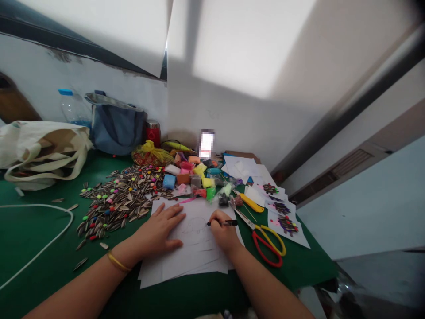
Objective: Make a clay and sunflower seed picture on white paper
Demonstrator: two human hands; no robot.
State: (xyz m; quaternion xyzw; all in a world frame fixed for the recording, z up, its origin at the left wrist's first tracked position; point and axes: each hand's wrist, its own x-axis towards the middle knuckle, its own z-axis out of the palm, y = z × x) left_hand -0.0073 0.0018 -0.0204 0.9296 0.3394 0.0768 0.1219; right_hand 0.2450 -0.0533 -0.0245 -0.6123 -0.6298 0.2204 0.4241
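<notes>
a left hand, fingers spread, rests on stacked white paper sheets at near centre while the right hand pinches a slim black pen at a faint grey rounded outline, seemingly mostly drawn, its inside largely blank.

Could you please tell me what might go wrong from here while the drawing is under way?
The loose sheets overlap unevenly, so they might slip if the left hand lifts from them. The scissors lie close beside the right hand, which holds the black pen, and could be bumped. The striped seeds near the left hand might get scattered.
</notes>
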